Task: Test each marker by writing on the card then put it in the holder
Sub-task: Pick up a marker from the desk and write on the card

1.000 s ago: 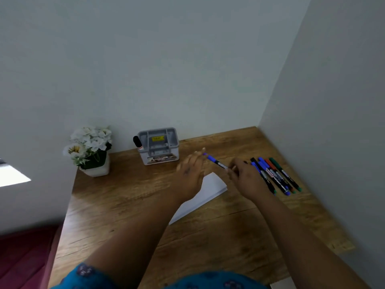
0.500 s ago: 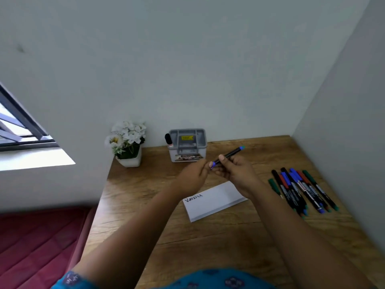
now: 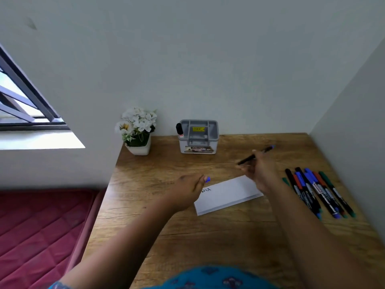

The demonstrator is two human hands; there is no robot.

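My left hand pinches the blue cap over the card's left end. My right hand grips the uncapped marker, nib pointing down-left; the card lies just below it, long axis running left-right.

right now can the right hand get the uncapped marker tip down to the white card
Probably yes. The right hand holds the black-barrelled marker just above the white card, whose right part lies bare; the left hand, pinching the blue cap, covers only its left end.
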